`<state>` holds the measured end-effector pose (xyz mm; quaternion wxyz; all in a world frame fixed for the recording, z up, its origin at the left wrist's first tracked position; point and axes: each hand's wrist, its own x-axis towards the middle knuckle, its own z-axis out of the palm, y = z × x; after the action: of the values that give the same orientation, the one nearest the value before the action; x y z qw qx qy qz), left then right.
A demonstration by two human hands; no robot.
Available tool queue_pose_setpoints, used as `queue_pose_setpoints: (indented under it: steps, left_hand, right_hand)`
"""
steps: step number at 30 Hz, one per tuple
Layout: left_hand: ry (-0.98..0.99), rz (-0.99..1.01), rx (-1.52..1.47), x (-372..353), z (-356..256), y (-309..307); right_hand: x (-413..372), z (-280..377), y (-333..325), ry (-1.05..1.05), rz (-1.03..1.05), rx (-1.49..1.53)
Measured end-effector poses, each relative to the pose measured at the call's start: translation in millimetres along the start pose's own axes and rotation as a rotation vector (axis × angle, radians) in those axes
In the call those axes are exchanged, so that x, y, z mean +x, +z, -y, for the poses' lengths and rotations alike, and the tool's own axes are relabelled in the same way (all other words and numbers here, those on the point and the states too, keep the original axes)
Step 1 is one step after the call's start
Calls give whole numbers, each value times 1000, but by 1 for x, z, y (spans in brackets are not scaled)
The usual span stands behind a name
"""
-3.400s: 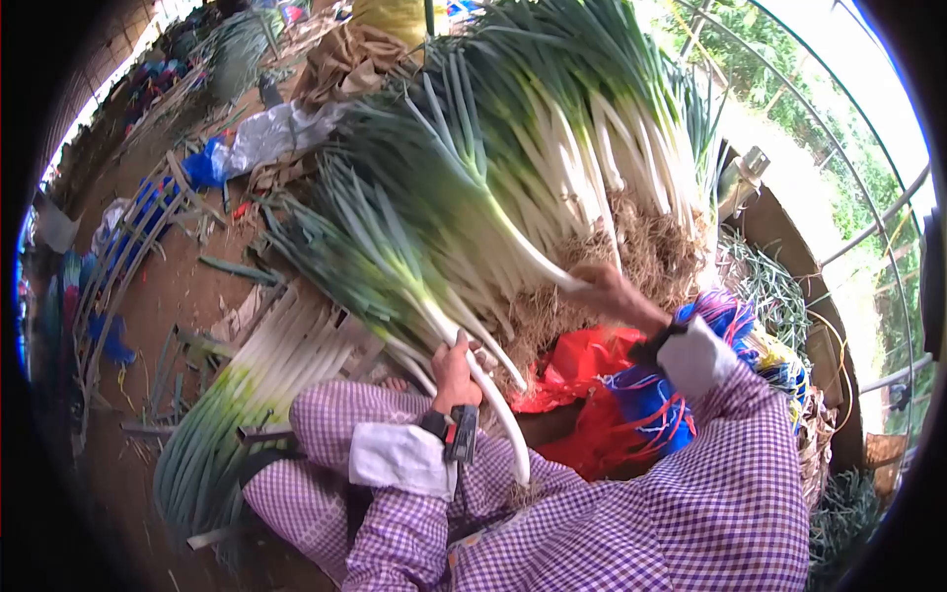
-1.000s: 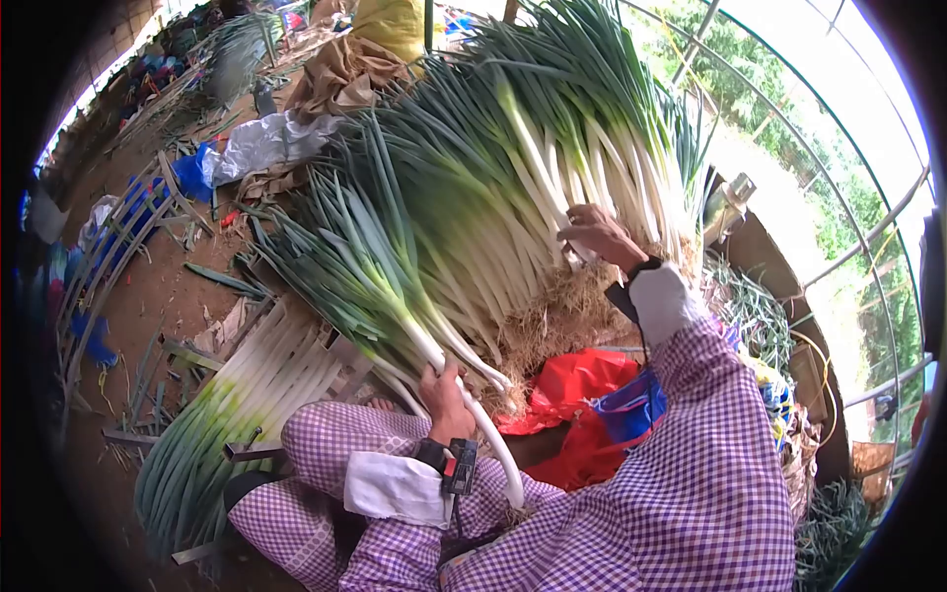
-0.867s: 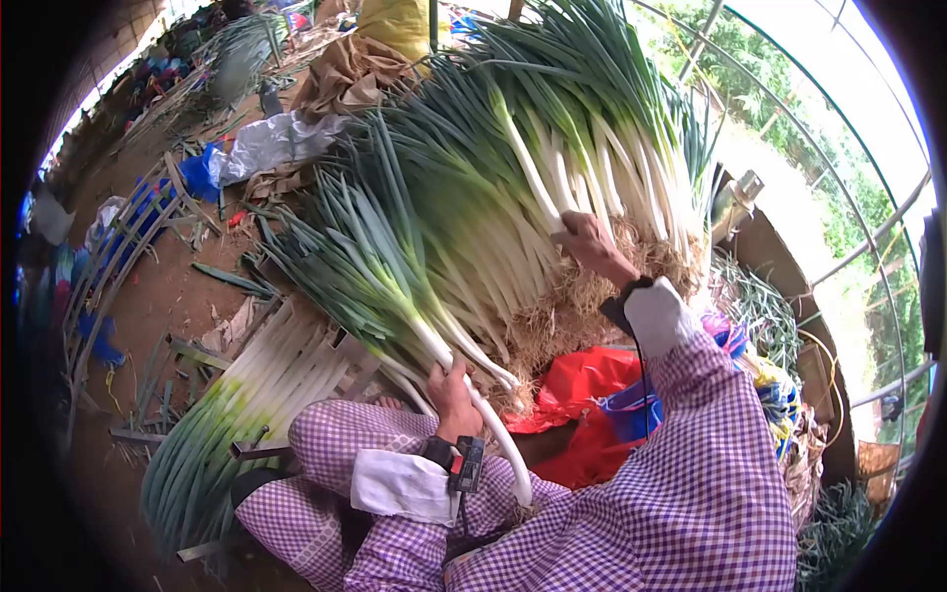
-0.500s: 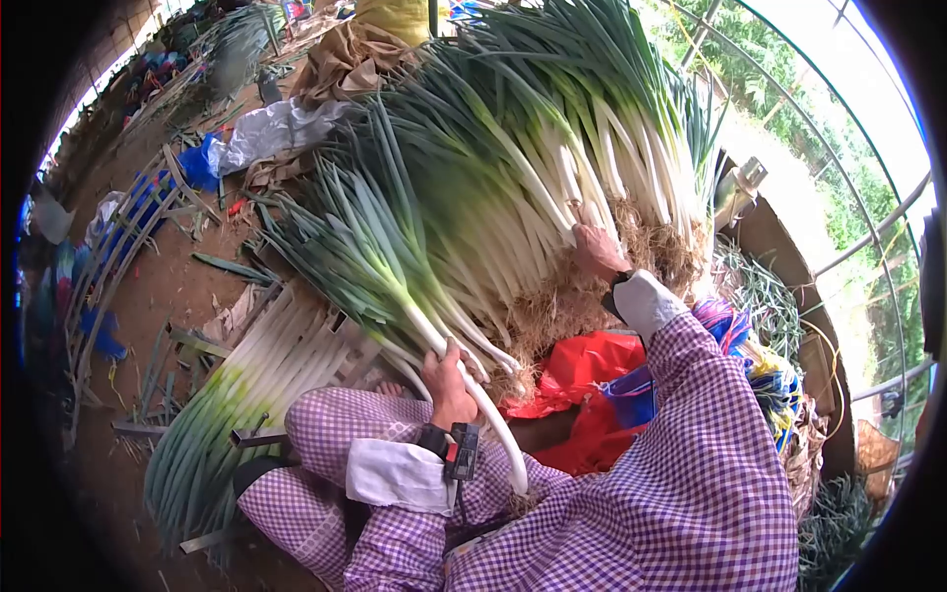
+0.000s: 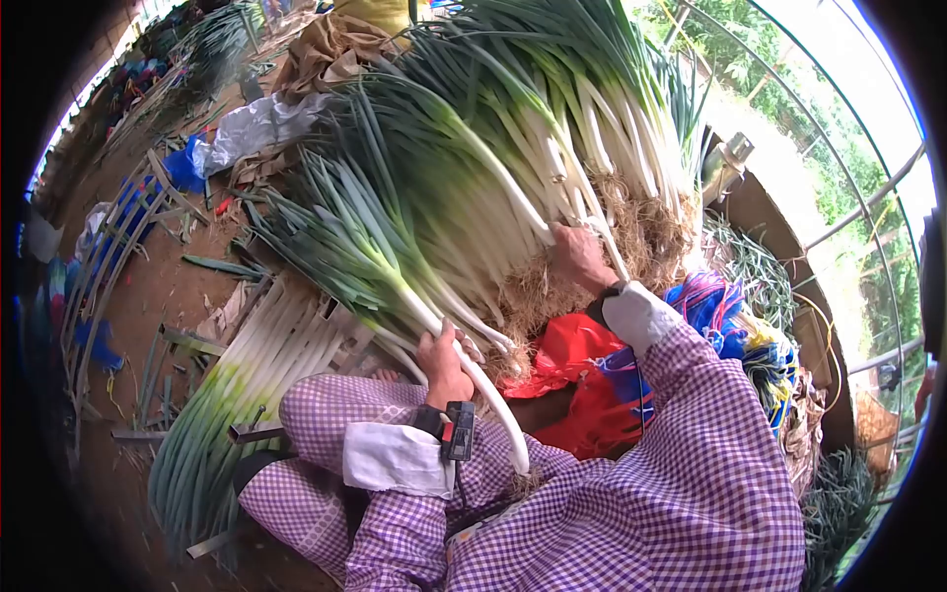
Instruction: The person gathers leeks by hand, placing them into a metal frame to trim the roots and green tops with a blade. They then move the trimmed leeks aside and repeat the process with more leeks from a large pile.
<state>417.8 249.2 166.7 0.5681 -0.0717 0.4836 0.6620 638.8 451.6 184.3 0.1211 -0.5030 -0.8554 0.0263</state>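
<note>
My left hand (image 5: 446, 365) is wrapped round the white stalk of a long green onion (image 5: 505, 431), whose roots hang over my lap and whose leaves spread to the upper left. Other stalks lie beneath and beside it. At the root end of a big pile of green onions (image 5: 483, 212), my right hand (image 5: 582, 259) is closed on the white stalk of another green onion (image 5: 518, 202). That stalk slants up and left across the pile. My right fingers are partly hidden among stalks and roots.
Trimmed green onions (image 5: 237, 390) lie on a metal frame (image 5: 258, 431) at lower left. Red plastic (image 5: 582, 424) lies between my arms. Coloured strings (image 5: 725, 311) and cut leaves (image 5: 755, 276) are at right, beside a curved wall (image 5: 769, 217). Curved slats (image 5: 109, 257) stand at far left.
My right hand has moved slightly down and left relative to the pile, drawing a stalk away from its neighbours. The left hand keeps its hold; the view has shifted a little.
</note>
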Motion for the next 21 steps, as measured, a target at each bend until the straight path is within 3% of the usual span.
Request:
queue_pose_setpoints:
  steps: [5,6,9,12,15,17,18,21]
  left_hand:
    - [20,-8,42,10,7,1]
    - [10,-3,132,7,5,1]
    - [-1,8,150,1,4,4]
    - [-6,35,60,6,6,1]
    - [8,24,75,3,6,0]
    - [-5,22,91,0,4,2]
    - [-8,22,97,-1,2,3]
    - [34,15,103,6,7,0]
  right_hand:
    - [-17,42,-11,32,102,105]
    - [-22,45,-7,-113,-63,47]
    - [-24,39,-6,-32,109,21]
    - [-22,23,0,-64,103,30]
    - [-5,-20,14,20,-276,107]
    - [-5,-13,-31,140,-482,71]
    - [-8,-29,-36,324,-329,111]
    - [-20,-75,-15,480,-177,181]
